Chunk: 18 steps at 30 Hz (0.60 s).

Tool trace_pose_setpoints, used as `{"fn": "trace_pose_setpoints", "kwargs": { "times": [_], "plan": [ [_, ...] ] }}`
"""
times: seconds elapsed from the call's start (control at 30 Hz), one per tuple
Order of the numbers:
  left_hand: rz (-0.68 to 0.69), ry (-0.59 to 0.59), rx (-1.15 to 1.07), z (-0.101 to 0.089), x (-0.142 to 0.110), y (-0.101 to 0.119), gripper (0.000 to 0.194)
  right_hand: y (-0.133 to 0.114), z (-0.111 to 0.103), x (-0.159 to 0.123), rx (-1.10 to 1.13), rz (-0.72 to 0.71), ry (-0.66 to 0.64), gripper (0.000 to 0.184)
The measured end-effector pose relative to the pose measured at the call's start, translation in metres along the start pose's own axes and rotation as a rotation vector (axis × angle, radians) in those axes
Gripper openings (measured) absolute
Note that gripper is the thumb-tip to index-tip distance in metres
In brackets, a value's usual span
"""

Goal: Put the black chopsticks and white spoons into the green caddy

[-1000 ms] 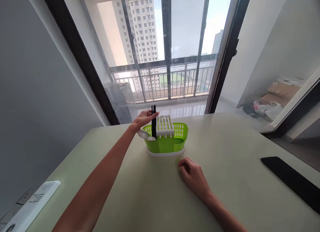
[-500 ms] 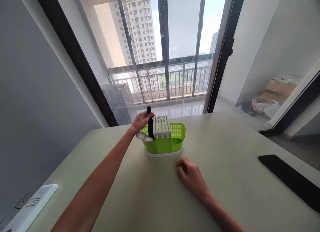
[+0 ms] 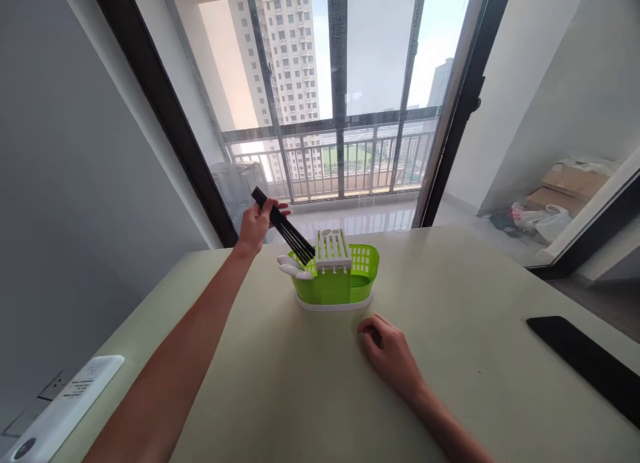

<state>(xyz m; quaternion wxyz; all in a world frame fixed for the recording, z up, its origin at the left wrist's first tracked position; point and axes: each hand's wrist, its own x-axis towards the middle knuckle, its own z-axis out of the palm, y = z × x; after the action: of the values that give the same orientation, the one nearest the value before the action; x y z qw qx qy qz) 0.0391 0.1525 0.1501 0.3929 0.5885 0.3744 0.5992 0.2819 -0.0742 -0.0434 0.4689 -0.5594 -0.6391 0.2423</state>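
Note:
My left hand (image 3: 256, 224) is closed round a bundle of black chopsticks (image 3: 291, 236), gripping them near their upper end. The bundle tilts down to the right, its lower ends fanned out over the left part of a green utensil basket (image 3: 325, 290). Several white spoons (image 3: 290, 268) stick out at the basket's left end, just below the chopstick ends. A white slotted rack (image 3: 333, 251) sits across the middle of the basket. In front of the basket, my right hand (image 3: 391, 355) rests on the table with loosely curled fingers and nothing visible in it.
The basket stands on a pale green table (image 3: 280, 383). A long black object (image 3: 585, 356) lies at the table's right side, and a white power strip or similar device (image 3: 83, 396) at the left edge. Behind the table is a glass sliding door with a dark frame (image 3: 460, 116).
My left hand has moved up and left with the chopsticks, which went from nearly upright to tilted and fanned out. My right hand stays on the table. The view has shifted slightly.

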Motion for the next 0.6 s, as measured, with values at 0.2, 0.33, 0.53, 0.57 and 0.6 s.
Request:
{"fn": "trace_pose_setpoints", "kwargs": {
  "times": [0.2, 0.33, 0.53, 0.57, 0.6],
  "plan": [
    [-0.172, 0.424, -0.456, -0.06, 0.011, 0.026, 0.026, -0.001, -0.001, -0.001, 0.002, 0.011, -0.016, 0.019],
    [-0.359, 0.541, -0.58, -0.109, -0.003, 0.027, 0.035, 0.002, -0.001, -0.002, 0.014, 0.018, -0.031, 0.02],
    [-0.566, 0.398, -0.38, -0.161, -0.052, 0.014, 0.023, 0.005, -0.001, -0.003, 0.001, 0.015, -0.027, 0.019],
    [-0.622, 0.322, -0.281, -0.167, -0.061, 0.011, 0.019, 0.005, -0.001, -0.003, -0.003, 0.011, -0.027, 0.019],
    [-0.683, 0.235, -0.172, -0.173, -0.069, 0.009, 0.014, 0.006, 0.0, -0.004, -0.009, 0.009, -0.028, 0.019]
  ]
}}
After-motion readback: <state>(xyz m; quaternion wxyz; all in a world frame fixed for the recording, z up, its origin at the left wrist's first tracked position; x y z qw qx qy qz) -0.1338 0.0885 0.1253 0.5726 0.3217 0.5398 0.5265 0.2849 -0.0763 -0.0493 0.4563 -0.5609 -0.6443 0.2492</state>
